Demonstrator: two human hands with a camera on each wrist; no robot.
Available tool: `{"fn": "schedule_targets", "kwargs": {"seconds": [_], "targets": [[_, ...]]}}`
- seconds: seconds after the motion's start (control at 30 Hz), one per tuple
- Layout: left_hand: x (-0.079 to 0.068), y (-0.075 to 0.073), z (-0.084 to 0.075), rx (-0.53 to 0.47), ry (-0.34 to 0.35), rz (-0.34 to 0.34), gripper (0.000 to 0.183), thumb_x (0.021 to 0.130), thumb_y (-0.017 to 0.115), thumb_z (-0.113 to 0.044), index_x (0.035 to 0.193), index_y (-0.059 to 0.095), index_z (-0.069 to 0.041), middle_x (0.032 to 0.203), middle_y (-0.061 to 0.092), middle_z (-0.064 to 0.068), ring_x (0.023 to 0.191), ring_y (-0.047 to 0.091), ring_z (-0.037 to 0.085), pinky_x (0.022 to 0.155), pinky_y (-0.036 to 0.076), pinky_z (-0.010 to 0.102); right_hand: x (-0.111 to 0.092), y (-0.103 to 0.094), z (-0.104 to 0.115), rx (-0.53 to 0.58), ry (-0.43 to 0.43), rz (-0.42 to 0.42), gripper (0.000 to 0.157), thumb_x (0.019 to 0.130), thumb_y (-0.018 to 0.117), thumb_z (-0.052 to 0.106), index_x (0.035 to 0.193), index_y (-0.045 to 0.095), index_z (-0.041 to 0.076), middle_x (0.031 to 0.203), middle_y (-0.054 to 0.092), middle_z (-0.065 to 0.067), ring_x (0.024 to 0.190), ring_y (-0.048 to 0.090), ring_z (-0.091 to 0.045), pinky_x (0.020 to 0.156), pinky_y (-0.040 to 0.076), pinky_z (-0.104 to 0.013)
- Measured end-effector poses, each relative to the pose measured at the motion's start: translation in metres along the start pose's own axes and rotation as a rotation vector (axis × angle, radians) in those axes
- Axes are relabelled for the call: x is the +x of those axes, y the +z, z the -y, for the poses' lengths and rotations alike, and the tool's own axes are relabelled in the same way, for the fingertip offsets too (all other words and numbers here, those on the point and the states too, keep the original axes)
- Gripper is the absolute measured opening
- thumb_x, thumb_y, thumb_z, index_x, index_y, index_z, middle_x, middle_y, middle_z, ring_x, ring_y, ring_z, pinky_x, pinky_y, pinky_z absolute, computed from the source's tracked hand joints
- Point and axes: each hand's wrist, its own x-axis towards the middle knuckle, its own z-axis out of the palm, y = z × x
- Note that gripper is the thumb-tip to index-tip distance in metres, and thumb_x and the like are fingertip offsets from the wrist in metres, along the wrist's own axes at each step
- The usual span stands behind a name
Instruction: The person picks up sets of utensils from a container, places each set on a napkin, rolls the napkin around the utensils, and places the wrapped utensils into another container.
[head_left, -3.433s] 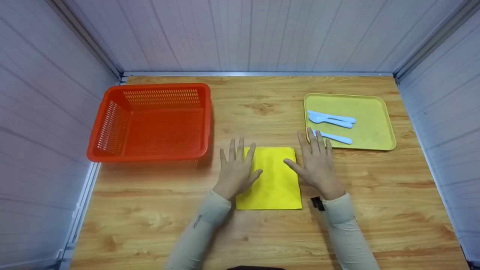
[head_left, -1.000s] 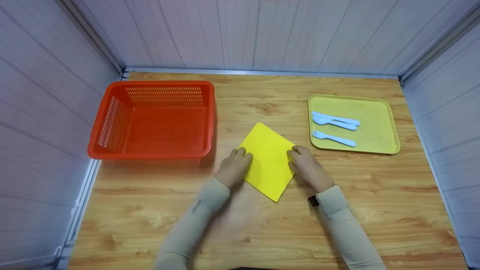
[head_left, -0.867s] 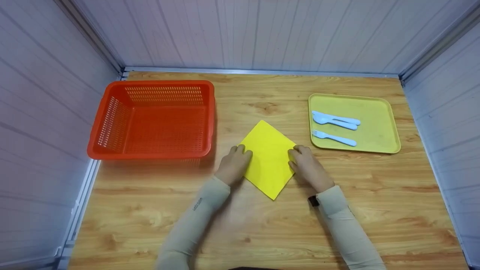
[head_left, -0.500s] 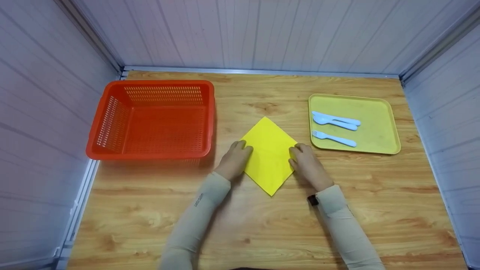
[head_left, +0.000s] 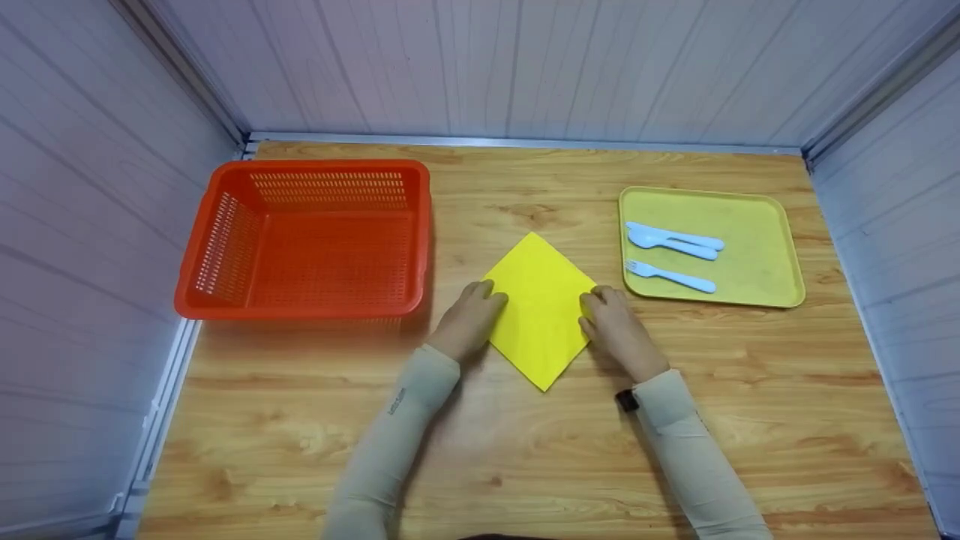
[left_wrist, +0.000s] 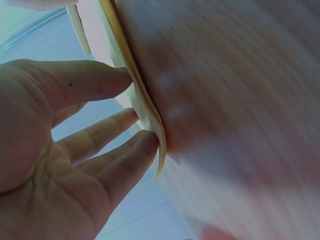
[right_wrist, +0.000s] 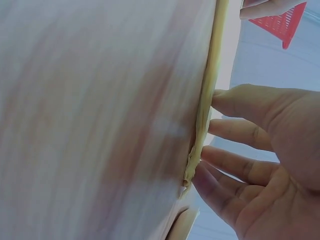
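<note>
A folded yellow cloth (head_left: 538, 315) lies on the table in the head view, turned like a diamond with one corner toward the person. My left hand (head_left: 469, 322) rests its fingertips on the cloth's left corner. On the opposite corner are the fingertips of my right hand (head_left: 621, 334). In the left wrist view, the left thumb and fingers (left_wrist: 127, 162) are spread along the layered cloth edge (left_wrist: 145, 107), touching it from above. The right wrist view has the right fingers (right_wrist: 240, 165) spread in the same way against the thick cloth edge (right_wrist: 206, 107).
A red-orange slotted basket (head_left: 424, 247) stands at the back left of the wooden table (head_left: 495, 450). At the right, a yellow-green tray (head_left: 757, 255) carries a pale blue fork (head_left: 675, 277), spoon (head_left: 679, 246) and knife (head_left: 694, 238). Panel walls (head_left: 480, 67) enclose the back and sides.
From lying square under spread hands, the cloth has turned into a diamond. Over the last second it has slid slightly away from the person and rotated a little, with both hands at its corners.
</note>
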Motion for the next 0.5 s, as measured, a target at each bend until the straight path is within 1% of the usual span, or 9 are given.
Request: {"fn": "schedule_targets", "kwargs": {"seconds": [0.17, 0.27, 0.3, 0.37, 0.43, 0.5], "targets": [[0.001, -0.001, -0.002, 0.016, -0.008, 0.026, 0.030, 0.100, 0.048, 0.006, 0.123, 0.061, -0.007, 0.148, 0.045, 0.024, 0.139, 0.038, 0.040, 0.108, 0.038, 0.051, -0.001, 0.000, -0.002, 0.001, -0.015, -0.019, 0.027, 0.094, 0.067, 0.006, 0.117, 0.062, -0.008, 0.120, 0.053, -0.029, 0.109, 0.050, -0.044, 0.094, 0.046, -0.051], [0.002, -0.001, -0.003, 0.016, -0.003, 0.025, 0.028, 0.101, 0.048, 0.004, 0.123, 0.061, -0.008, 0.149, 0.045, 0.023, 0.139, 0.038, 0.040, 0.108, 0.038, 0.051, -0.003, 0.000, -0.003, 0.015, -0.041, -0.076, 0.030, 0.093, 0.069, 0.006, 0.119, 0.062, -0.009, 0.120, 0.054, -0.029, 0.111, 0.050, -0.044, 0.095, 0.046, -0.051], [0.002, -0.001, -0.004, 0.024, 0.008, 0.012, 0.029, 0.101, 0.048, 0.004, 0.124, 0.062, -0.008, 0.149, 0.045, 0.022, 0.139, 0.038, 0.040, 0.108, 0.038, 0.051, -0.004, 0.000, -0.004, 0.017, -0.059, -0.109, 0.031, 0.092, 0.070, 0.006, 0.119, 0.062, -0.009, 0.120, 0.055, -0.029, 0.111, 0.051, -0.044, 0.095, 0.046, -0.051], [0.003, -0.001, -0.006, 0.043, 0.042, -0.037, 0.029, 0.101, 0.050, 0.000, 0.126, 0.064, -0.008, 0.147, 0.048, 0.020, 0.138, 0.041, 0.038, 0.109, 0.038, 0.049, -0.006, -0.003, -0.007, 0.015, -0.099, -0.194, 0.033, 0.090, 0.072, 0.004, 0.119, 0.063, -0.009, 0.118, 0.057, -0.028, 0.108, 0.054, -0.043, 0.092, 0.048, -0.050], [0.005, -0.002, -0.010, 0.055, 0.080, -0.109, 0.029, 0.102, 0.052, -0.004, 0.127, 0.065, -0.007, 0.144, 0.052, 0.018, 0.136, 0.044, 0.036, 0.109, 0.038, 0.045, -0.007, -0.007, -0.013, 0.001, -0.142, -0.288, 0.032, 0.087, 0.075, 0.002, 0.116, 0.065, -0.009, 0.112, 0.060, -0.026, 0.102, 0.058, -0.042, 0.087, 0.051, -0.050], [0.009, -0.003, -0.018, 0.072, 0.125, -0.175, 0.029, 0.101, 0.054, -0.006, 0.128, 0.066, -0.006, 0.140, 0.056, 0.016, 0.133, 0.049, 0.033, 0.108, 0.040, 0.042, -0.009, -0.012, -0.021, -0.023, -0.168, -0.371, 0.029, 0.084, 0.077, -0.001, 0.111, 0.067, -0.007, 0.104, 0.062, -0.023, 0.092, 0.060, -0.040, 0.079, 0.053, -0.049]]}}
